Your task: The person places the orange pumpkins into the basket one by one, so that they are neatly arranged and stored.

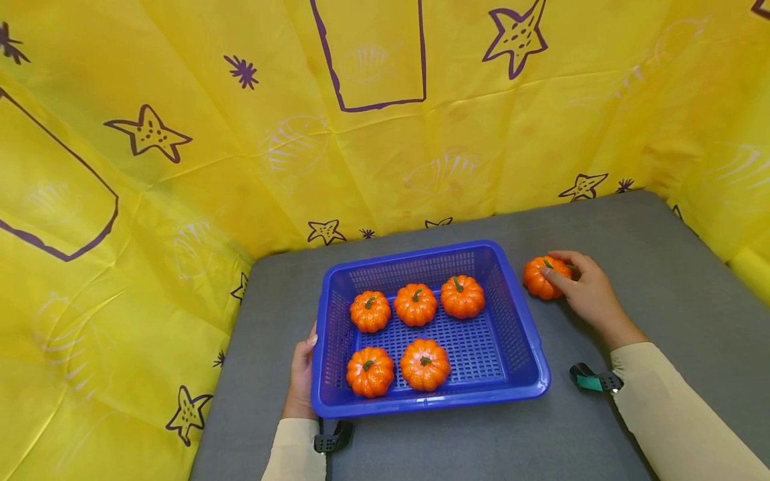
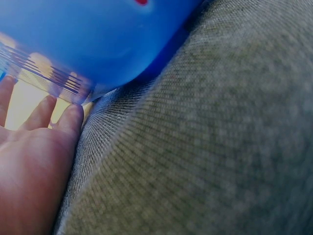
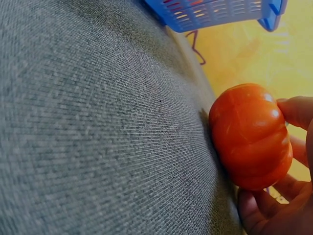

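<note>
A blue plastic basket stands on the grey cloth with several small orange pumpkins inside, such as one at the front middle. My left hand is at the basket's left side, its thumb near the rim; the left wrist view shows spread, nearly straight fingers by the slotted wall. Right of the basket, my right hand grips another orange pumpkin with a green stem. Thumb and fingers lie around this pumpkin in the right wrist view, and it appears to rest on the cloth.
Grey cloth covers the table. Yellow fabric with dark starfish drawings hangs behind and along both sides. Inside the basket, three pumpkins form the back row and two sit in front, with bare basket floor at the front right.
</note>
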`<state>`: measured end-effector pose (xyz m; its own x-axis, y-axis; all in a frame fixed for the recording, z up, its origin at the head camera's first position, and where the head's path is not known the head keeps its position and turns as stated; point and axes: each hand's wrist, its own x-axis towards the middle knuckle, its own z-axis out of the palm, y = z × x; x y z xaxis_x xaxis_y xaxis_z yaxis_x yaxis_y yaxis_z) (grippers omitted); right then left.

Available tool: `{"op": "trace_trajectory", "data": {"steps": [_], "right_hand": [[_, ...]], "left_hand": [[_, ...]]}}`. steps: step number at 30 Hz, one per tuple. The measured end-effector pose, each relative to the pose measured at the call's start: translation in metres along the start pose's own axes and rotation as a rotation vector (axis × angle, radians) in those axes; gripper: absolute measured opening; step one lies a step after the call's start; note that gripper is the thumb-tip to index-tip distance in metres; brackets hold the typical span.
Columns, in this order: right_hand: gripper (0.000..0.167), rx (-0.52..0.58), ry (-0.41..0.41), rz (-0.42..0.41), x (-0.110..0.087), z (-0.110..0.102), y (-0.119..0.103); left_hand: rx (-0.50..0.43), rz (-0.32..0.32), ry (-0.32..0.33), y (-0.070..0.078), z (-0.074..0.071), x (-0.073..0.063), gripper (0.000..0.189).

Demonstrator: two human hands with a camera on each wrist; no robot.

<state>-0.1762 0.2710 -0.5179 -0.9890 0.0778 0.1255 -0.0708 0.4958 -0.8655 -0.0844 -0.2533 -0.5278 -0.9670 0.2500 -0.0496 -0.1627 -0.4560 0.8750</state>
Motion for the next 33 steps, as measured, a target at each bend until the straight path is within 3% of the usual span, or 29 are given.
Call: {"op": "trace_trajectory", "data": {"steps": [33], "right_hand": [[0.047,0.015,0.031,-0.104,-0.01,-0.009,-0.035]], "left_hand": [[0.009,0.005,-0.005,0.001,0.001,0.001,0.064]]}}
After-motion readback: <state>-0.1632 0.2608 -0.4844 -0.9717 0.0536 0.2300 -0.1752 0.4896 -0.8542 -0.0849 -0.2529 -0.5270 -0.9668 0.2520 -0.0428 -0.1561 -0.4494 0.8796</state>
